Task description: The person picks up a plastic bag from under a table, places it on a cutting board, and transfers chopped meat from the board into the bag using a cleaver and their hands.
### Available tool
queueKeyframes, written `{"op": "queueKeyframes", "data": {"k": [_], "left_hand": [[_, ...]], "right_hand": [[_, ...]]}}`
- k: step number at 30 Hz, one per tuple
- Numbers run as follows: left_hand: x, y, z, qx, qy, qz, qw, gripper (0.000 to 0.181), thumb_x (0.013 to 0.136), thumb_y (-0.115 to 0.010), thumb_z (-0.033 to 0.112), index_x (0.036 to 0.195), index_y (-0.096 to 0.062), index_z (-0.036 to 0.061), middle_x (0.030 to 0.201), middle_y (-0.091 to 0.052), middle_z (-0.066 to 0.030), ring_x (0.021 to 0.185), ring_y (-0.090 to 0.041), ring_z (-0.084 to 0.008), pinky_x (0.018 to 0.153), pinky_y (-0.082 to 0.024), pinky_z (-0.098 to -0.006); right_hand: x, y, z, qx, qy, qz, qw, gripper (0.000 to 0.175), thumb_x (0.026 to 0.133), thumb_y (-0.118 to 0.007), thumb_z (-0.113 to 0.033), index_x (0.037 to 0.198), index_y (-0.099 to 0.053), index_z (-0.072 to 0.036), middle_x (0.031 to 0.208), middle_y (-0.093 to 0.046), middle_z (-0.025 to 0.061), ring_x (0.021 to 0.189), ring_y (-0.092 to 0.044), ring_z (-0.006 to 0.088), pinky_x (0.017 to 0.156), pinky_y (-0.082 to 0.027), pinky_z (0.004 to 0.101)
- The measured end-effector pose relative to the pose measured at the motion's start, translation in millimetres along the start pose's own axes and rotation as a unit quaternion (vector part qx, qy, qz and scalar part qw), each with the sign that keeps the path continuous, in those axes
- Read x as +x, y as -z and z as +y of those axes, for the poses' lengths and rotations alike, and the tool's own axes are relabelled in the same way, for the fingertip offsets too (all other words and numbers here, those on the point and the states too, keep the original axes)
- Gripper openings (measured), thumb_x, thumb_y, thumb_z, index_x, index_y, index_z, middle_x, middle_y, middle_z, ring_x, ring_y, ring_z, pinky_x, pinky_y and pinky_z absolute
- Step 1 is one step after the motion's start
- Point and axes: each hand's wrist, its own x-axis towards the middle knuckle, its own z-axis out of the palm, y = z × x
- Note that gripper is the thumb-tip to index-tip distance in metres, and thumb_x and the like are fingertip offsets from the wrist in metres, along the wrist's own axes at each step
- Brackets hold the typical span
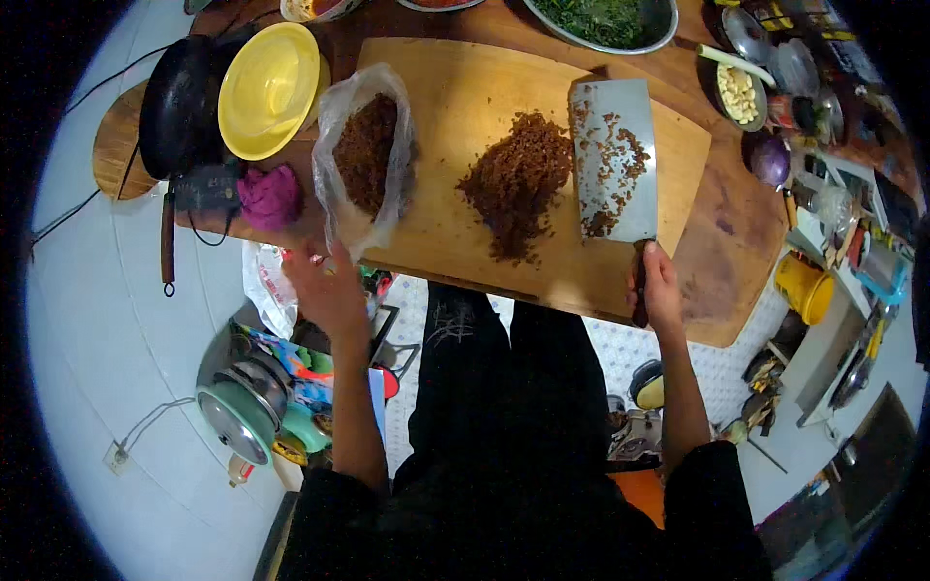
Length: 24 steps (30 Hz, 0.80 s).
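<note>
My right hand (662,290) grips the dark handle of a wide cleaver (607,163), whose blade lies flat on the wooden cutting board (436,87) with brown crumbs stuck to it. Left of the blade is a pile of chopped brown crumbly food (516,181). A clear plastic bag (396,225), its mouth spread wide, holds more brown crumbly food (365,156) on the board's left part. Just off the bag's lower left side is my left hand (327,283), blurred, fingers apart and seemingly holding nothing; whether a fingertip touches the plastic is unclear.
Yellow bowls (269,91), a black frying pan (171,109) and a purple cloth (269,196) sit to the left. Behind the board stands a metal basin of chopped greens (603,22). On the right are a bowl of peeled garlic cloves (737,94) and a purple onion (770,160).
</note>
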Motion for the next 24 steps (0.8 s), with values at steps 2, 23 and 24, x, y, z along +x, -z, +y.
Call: {"op": "queueKeyframes", "data": {"k": [2,23,24], "left_hand": [[-15,-36,37,0.042,-0.272,0.150,0.950,0.040,0.086,-0.069,0.030,0.110,-0.058,-0.0008,0.099,-0.062,-0.0138,0.092,-0.061,-0.0297,0.080,-0.049,-0.0433],[177,-66,202,0.449,-0.404,-0.082,0.793,0.044,0.083,-0.064,0.021,0.126,-0.056,0.0128,0.113,-0.059,-0.0147,0.099,-0.061,-0.0377,0.083,-0.051,-0.0452],[175,-62,199,0.450,-0.399,-0.080,0.795,0.044,0.083,-0.064,0.021,0.126,-0.056,0.0128,0.113,-0.059,-0.0147,0.099,-0.061,-0.0377,0.083,-0.051,-0.0452]], "right_hand": [[8,7,4,-0.003,0.000,-0.010,1.000,0.038,0.103,-0.040,-0.042,0.082,-0.047,-0.011,0.059,-0.049,0.0027,0.045,-0.048,0.0119,0.042,-0.041,0.0266],[48,33,-7,-0.027,-0.051,-0.049,0.997,0.042,0.100,-0.043,-0.050,0.084,-0.047,-0.012,0.060,-0.051,0.0015,0.044,-0.047,0.0096,0.040,-0.040,0.0232],[50,33,-6,-0.028,-0.056,-0.047,0.997,0.042,0.101,-0.042,-0.050,0.084,-0.048,-0.012,0.060,-0.051,0.0013,0.044,-0.047,0.0096,0.039,-0.039,0.0235]]}}
